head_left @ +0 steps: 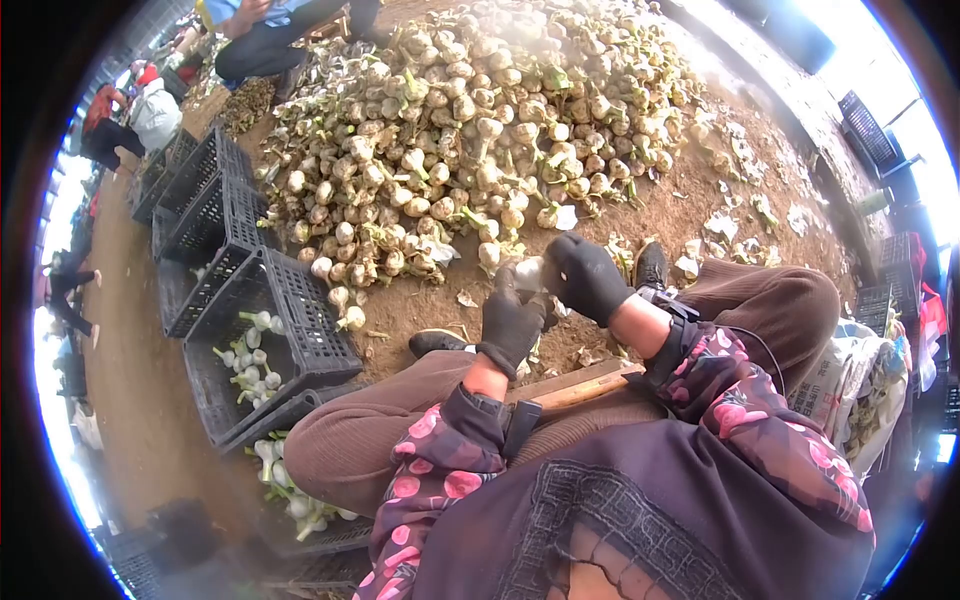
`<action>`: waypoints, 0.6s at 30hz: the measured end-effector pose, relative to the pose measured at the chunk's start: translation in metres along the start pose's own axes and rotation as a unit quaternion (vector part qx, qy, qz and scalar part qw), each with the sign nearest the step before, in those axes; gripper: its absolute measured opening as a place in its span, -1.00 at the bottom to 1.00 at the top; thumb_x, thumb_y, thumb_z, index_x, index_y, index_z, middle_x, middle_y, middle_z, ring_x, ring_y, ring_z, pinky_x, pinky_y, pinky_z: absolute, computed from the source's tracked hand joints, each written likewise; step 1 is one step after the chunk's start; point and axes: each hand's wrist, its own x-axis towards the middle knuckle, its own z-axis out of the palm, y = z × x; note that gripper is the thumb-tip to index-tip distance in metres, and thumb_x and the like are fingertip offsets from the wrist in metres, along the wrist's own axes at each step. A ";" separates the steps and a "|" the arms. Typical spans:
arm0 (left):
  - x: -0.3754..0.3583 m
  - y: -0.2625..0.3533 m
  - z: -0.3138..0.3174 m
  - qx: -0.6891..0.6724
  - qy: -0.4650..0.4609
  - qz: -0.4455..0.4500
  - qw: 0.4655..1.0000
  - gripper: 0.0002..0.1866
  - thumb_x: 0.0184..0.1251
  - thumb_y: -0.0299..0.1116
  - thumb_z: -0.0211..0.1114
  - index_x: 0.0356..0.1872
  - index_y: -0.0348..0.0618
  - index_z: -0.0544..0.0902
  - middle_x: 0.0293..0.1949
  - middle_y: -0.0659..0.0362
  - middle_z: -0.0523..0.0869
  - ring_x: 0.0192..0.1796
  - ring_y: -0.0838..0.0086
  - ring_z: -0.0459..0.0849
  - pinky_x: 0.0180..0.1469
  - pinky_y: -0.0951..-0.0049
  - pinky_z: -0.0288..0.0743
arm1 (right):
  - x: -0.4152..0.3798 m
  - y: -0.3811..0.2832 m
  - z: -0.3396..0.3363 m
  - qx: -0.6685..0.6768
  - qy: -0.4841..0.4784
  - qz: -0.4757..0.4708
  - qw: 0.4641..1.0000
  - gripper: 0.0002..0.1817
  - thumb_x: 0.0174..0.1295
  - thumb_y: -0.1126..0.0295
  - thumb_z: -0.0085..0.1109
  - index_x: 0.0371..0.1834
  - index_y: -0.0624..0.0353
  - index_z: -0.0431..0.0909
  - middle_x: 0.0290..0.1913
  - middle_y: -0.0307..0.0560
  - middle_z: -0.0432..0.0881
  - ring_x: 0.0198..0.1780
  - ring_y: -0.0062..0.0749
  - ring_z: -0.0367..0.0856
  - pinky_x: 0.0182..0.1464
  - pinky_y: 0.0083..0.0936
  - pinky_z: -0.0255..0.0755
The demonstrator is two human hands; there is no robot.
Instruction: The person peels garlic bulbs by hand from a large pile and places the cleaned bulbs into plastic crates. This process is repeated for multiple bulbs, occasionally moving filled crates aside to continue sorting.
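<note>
A pale garlic bulb point(528, 274) sits between my two gloved hands, above my lap. My left hand point(513, 322), in a dark glove, is closed around its lower left side. From the right, my right hand point(583, 279), also gloved, has curled fingers against the bulb; the fingertips are partly hidden. Just beyond both hands lies a large heap of untrimmed garlic point(430, 150) on the ground. Across my lap rests a wooden board point(575, 388), below my wrists.
Black plastic crates point(310, 310) line my left side, the nearest holding cleaned garlic bulbs point(250, 360). More white bulbs point(300, 500) lie beside my left knee. A white sack point(835, 380) stands at my right. Another person point(265, 45) crouches behind the heap.
</note>
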 end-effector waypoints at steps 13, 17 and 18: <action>-0.017 0.035 -0.003 -0.267 -0.209 -0.046 0.940 -0.38 0.03 -0.52 0.08 0.25 -0.21 0.33 -0.30 0.03 0.62 -0.43 0.32 0.61 -0.40 0.32 0.56 | -0.001 0.040 0.013 0.054 -0.058 0.125 0.989 -0.81 0.04 0.44 0.17 -0.31 0.27 0.44 -0.40 0.19 0.58 -0.30 0.07 0.58 -0.24 -0.24 0.42; -0.028 0.040 -0.001 -0.325 -0.276 0.037 0.904 -0.22 -0.09 -0.58 0.05 0.35 -0.20 0.24 -0.04 -0.06 0.60 -0.29 0.25 0.64 -0.31 0.33 0.56 | -0.013 0.071 0.035 0.058 0.027 0.139 0.988 -0.71 -0.05 0.51 0.20 -0.19 0.22 0.50 -0.31 0.14 0.61 -0.23 0.12 0.58 -0.16 -0.30 0.46; -0.028 0.042 -0.003 -0.338 -0.263 0.016 0.904 -0.21 -0.10 -0.59 0.05 0.35 -0.19 0.24 0.00 -0.06 0.59 -0.22 0.24 0.65 -0.30 0.34 0.56 | -0.017 0.082 0.038 0.016 0.076 0.101 0.992 -0.66 -0.07 0.54 0.20 -0.14 0.20 0.52 -0.30 0.13 0.62 -0.21 0.14 0.58 -0.12 -0.32 0.47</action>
